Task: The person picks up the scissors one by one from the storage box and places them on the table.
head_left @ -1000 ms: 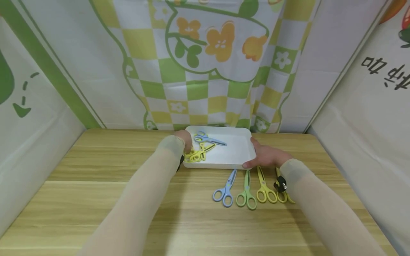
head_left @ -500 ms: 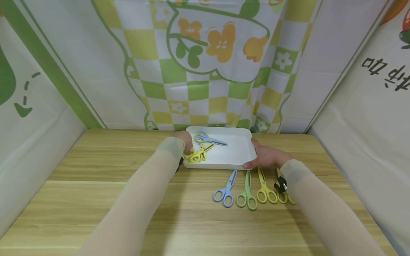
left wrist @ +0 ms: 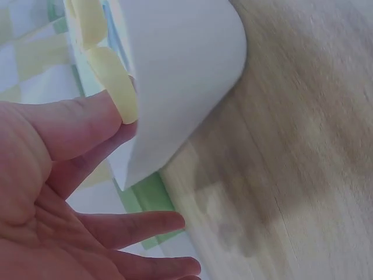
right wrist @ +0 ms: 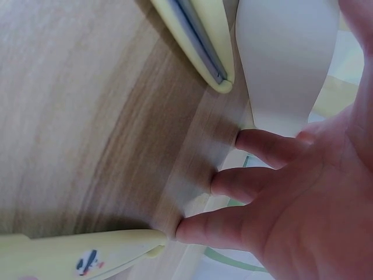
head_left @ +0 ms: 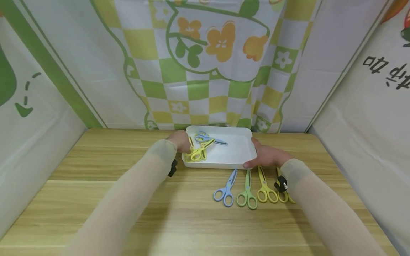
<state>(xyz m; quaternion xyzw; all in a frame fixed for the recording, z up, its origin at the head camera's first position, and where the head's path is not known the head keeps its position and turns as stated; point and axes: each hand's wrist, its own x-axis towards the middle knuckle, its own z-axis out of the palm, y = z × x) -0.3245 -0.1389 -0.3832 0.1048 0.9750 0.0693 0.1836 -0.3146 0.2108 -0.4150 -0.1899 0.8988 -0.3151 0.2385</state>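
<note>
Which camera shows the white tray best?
The head view: it shows the white tray nearly whole, inside included. The left wrist view shows mostly outer wall; the right wrist view, just part of the outside.

We see a wooden desk (head_left: 96,199) with light grain, which has some darker stripes running from side to side. Near its far edge we find a white tray (head_left: 235,147), standing flat. Just in front of this tray, four scissors lie in a row: from the left, blue scissors (head_left: 229,183), green scissors (head_left: 247,186), yellow scissors (head_left: 263,185) and second yellow scissors (head_left: 278,172), which we see only partly. In all of them, the blades point away from us.
</note>
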